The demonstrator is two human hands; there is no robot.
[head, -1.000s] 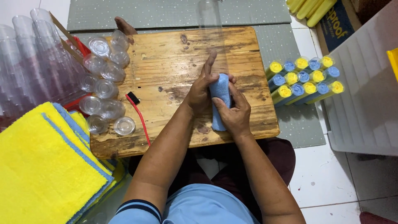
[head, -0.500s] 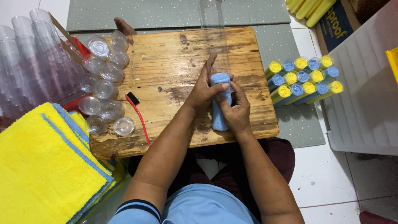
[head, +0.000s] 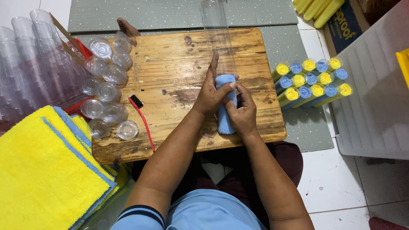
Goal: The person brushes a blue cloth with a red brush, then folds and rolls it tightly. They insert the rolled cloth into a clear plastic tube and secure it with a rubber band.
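Hands [head: 226, 100] together, both clamped around rolled blue cloth [head: 224, 115] above wooden board [head: 170, 72].

Bare board [head: 170, 64] between cup stacks [head: 106, 81] and clear tube [head: 217, 34].

Lighting: even, bright, diffuse light is falling from overhead; I am seeing no hard shadows, only a soft dark patch under my forearms. Glare: the clear plastic cups [head: 38, 64] are catching pale highlights and the white floor tiles [head: 336, 183] are reading slightly washed. Focus: sharp across the wooden board [head: 170, 64]. Edges: lines are bowing slightly at the frame's corners.
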